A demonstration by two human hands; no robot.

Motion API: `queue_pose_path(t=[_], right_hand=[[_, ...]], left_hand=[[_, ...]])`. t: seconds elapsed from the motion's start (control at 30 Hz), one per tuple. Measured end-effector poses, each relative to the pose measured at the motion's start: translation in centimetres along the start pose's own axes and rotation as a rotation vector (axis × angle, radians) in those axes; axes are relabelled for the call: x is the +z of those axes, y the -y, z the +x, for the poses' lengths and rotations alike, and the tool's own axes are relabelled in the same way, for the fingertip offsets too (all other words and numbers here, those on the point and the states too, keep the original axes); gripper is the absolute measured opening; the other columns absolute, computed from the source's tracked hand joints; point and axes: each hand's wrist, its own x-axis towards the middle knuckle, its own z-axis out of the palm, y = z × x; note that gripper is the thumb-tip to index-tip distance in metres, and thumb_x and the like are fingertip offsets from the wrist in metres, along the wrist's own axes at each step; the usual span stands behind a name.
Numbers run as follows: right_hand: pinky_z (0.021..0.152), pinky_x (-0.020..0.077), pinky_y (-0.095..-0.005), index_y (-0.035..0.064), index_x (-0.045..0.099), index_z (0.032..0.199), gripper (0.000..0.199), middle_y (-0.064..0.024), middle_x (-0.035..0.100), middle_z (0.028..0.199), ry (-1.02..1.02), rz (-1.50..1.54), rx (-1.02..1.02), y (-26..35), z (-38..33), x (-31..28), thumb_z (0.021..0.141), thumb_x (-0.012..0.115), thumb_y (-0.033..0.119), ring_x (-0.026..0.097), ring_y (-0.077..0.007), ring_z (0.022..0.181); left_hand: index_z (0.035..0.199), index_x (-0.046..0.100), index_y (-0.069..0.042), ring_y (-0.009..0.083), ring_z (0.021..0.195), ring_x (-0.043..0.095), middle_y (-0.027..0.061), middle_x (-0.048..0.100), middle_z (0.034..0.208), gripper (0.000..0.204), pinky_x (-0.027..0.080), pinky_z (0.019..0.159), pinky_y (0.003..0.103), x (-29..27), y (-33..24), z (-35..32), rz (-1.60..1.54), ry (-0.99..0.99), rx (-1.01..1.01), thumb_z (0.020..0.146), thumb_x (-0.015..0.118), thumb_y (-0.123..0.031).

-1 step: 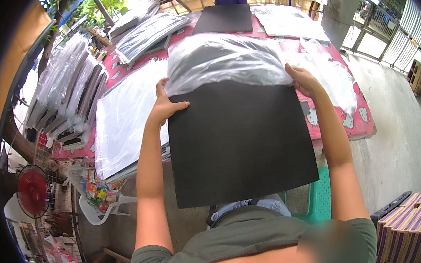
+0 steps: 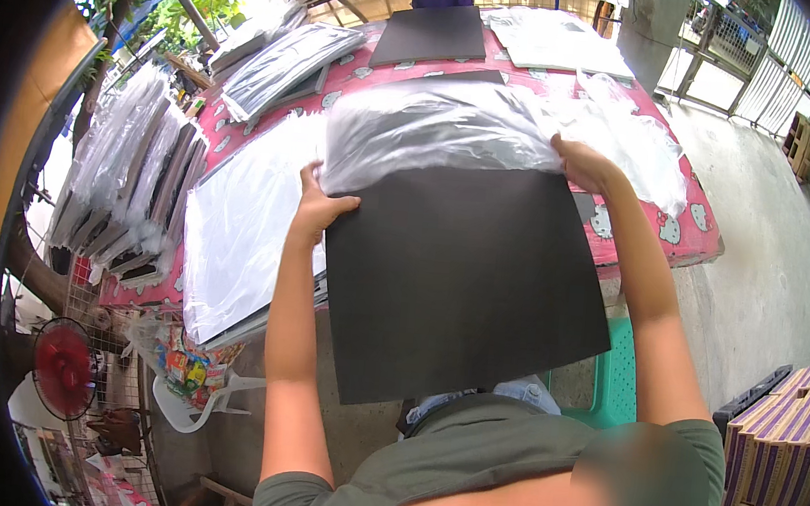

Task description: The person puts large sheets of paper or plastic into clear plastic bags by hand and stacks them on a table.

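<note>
A flat black board (image 2: 469,282) is held in front of me over the table's near edge. Bunched, wrinkled clear plastic (image 2: 439,127) lies across its far end, partly blurred. My left hand (image 2: 316,210) is closed on the board's far left corner, thumb on the black face and fingers at the plastic's edge. At the far right corner, my right hand (image 2: 585,164) is closed on the edge of the plastic; its fingertips are partly hidden, so I cannot tell whether it also grips the board.
On the pink patterned table (image 2: 701,243) lie a plastic-wrapped white stack (image 2: 245,231), another black board (image 2: 432,36), white sheets (image 2: 569,47) and loose plastic (image 2: 637,148). Wrapped panels (image 2: 126,174) lean at the left. A green stool (image 2: 616,374), red fan (image 2: 63,367) and cartons (image 2: 783,464) stand nearby.
The plastic has shifted slightly toward me at its far edge, uncovering a strip of dark board on the table behind it. Both hands have moved very little.
</note>
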Motion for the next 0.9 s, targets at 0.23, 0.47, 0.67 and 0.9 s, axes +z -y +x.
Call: queue_pose_path(t=[0.23, 0.47, 0.67, 0.9], right_hand=[[0.084, 0.0387, -0.0359, -0.0034, 0.032, 0.124, 0.071, -0.028, 0.05, 0.106, -0.229, -1.025, -0.264, -8.6, -1.3, 1.9, 0.065, 0.067, 0.016, 0.05, -0.0348, 0.102], [0.058, 0.0415, -0.0476, 0.009, 0.036, 0.124, 0.055, -0.0262, 0.055, 0.072, -0.442, -1.287, -0.452, -14.0, -12.2, 0.9, 0.071, 0.046, -0.002, 0.055, -0.0413, 0.067], [0.054, 0.0448, -0.0352, 0.0095, 0.051, 0.115, 0.042, -0.0194, 0.057, 0.071, -0.41, -1.102, -0.473, -15.9, -24.2, 5.9, 0.075, 0.051, -0.002, 0.057, -0.0296, 0.057], [0.047, 0.0409, -0.0241, 0.0048, 0.055, 0.112, 0.04, -0.0035, 0.056, 0.063, -0.434, -0.754, -0.169, -15.2, -29.1, 6.8, 0.075, 0.047, -0.007, 0.047, -0.0065, 0.049]], left_hand=[[0.109, 0.037, 0.002, 0.0418, 0.076, 0.056, 0.0304, 0.056, 0.085, 0.044, 0.045, 0.067, 0.044, 0.3, 7.9, -0.4, 0.737, -0.351, 0.073, 0.071, 0.054, -0.01], [0.123, 0.033, -0.006, 0.0407, 0.061, 0.055, 0.0235, 0.055, 0.063, 0.05, 0.04, 0.056, 0.05, -0.7, 5.8, -15.3, 0.745, -0.165, 0.135, 0.075, 0.046, -0.01], [0.124, 0.038, -0.007, 0.0349, 0.047, 0.051, 0.0242, 0.05, 0.058, 0.047, 0.041, 0.049, 0.039, 0.4, 4.6, -26.3, 0.531, -0.233, -0.11, 0.077, 0.039, -0.003], [0.129, 0.031, -0.006, 0.0228, 0.081, 0.061, 0.0207, 0.049, 0.117, 0.048, 0.047, 0.067, 0.027, -0.1, 2.5, -29.2, 0.185, -0.407, -0.163, 0.082, 0.034, 0.001]])
